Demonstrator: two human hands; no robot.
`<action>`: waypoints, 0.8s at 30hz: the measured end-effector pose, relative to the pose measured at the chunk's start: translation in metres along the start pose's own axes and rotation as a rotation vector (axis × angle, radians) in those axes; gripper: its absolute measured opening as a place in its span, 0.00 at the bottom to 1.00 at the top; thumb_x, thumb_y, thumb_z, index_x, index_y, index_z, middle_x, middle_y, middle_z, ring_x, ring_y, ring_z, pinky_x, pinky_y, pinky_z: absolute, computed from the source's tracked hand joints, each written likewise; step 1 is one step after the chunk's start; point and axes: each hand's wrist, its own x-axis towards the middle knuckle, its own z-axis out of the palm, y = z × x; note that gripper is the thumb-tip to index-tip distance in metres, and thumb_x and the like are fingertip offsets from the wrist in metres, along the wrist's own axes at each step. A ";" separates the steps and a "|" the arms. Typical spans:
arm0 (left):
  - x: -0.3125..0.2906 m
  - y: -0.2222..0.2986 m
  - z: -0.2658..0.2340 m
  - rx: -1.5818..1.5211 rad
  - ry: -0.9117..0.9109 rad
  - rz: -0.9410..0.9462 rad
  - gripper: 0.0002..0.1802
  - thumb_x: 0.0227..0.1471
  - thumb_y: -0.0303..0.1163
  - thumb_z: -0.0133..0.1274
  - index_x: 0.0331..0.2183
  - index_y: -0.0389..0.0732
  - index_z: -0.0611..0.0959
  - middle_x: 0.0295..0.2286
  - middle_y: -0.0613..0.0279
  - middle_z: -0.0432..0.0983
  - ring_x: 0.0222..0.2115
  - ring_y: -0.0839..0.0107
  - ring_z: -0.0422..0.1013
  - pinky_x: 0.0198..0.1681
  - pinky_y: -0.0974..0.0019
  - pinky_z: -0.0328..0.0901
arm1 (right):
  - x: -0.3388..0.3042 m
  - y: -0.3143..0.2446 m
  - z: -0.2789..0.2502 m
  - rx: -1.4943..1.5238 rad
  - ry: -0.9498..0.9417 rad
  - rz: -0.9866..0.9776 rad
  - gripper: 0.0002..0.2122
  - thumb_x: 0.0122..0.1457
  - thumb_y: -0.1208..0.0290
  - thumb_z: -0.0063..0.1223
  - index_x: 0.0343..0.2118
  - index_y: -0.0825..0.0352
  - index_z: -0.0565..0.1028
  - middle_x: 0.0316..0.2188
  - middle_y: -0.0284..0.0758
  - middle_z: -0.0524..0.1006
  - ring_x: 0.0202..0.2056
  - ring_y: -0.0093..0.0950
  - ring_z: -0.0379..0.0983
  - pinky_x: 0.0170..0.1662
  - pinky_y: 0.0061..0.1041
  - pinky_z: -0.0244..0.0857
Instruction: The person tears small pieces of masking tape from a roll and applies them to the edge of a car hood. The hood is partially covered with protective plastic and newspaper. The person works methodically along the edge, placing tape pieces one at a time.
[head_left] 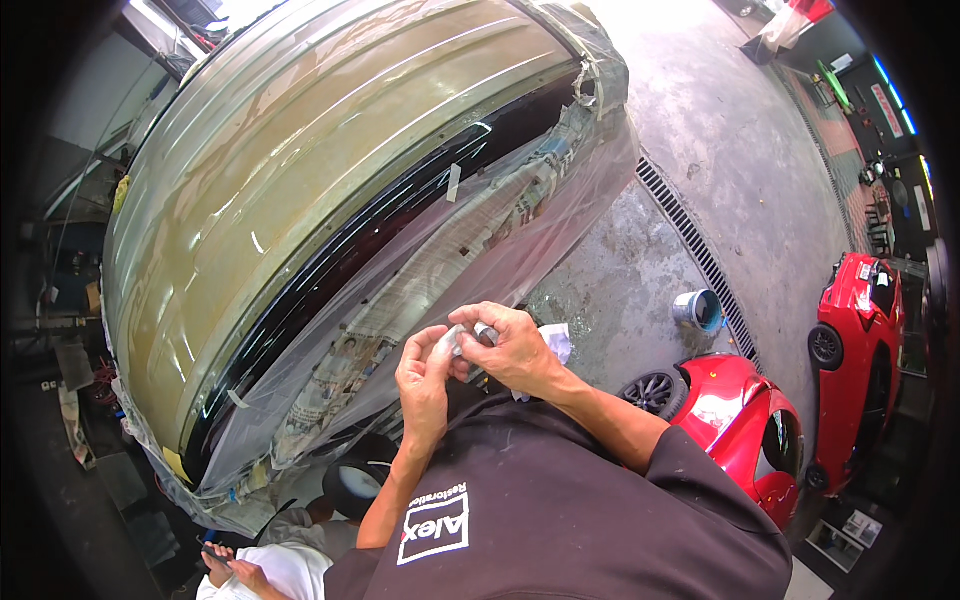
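My two hands meet in front of my chest, beside the masked side of a vehicle. The fingers of my left hand (425,385) are closed in a pinch on a small whitish piece (458,341); its kind is too small to make out. My right hand (518,350) is curled round a small grey-white rounded thing (486,333), mostly hidden by the fingers. Behind my right wrist shows a white sheet, paper or cloth (557,343). Closest to both hands hangs clear plastic film (500,270) over newspaper (340,375) taped along the vehicle.
The vehicle's glossy olive-gold roof (330,130) fills the upper left. On the floor at right lies a bucket (697,312) by a drain grate (700,240). Two red cars (735,410) stand at right. A seated person's hands (235,570) hold a dark phone-like thing, lower left.
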 end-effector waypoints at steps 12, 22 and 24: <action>0.000 -0.013 -0.003 0.067 0.058 0.072 0.04 0.67 0.23 0.53 0.44 0.36 0.80 0.31 0.60 0.82 0.28 0.77 0.76 0.31 0.72 0.70 | 0.003 -0.002 -0.004 0.401 -0.150 0.205 0.10 0.68 0.77 0.54 0.49 0.72 0.80 0.31 0.30 0.82 0.29 0.15 0.76 0.33 0.19 0.72; -0.003 0.001 -0.003 -0.047 0.030 0.015 0.06 0.67 0.25 0.54 0.44 0.34 0.80 0.31 0.60 0.82 0.28 0.77 0.77 0.32 0.71 0.72 | 0.002 0.008 0.002 0.117 -0.121 -0.080 0.05 0.67 0.82 0.54 0.42 0.72 0.81 0.40 0.31 0.78 0.36 0.21 0.79 0.40 0.22 0.74; -0.004 0.002 -0.003 -0.014 0.036 0.025 0.07 0.67 0.25 0.54 0.44 0.34 0.80 0.31 0.60 0.82 0.28 0.77 0.77 0.32 0.72 0.72 | 0.003 0.006 0.003 0.114 -0.124 -0.106 0.06 0.67 0.81 0.56 0.44 0.71 0.81 0.39 0.31 0.79 0.35 0.19 0.78 0.38 0.20 0.73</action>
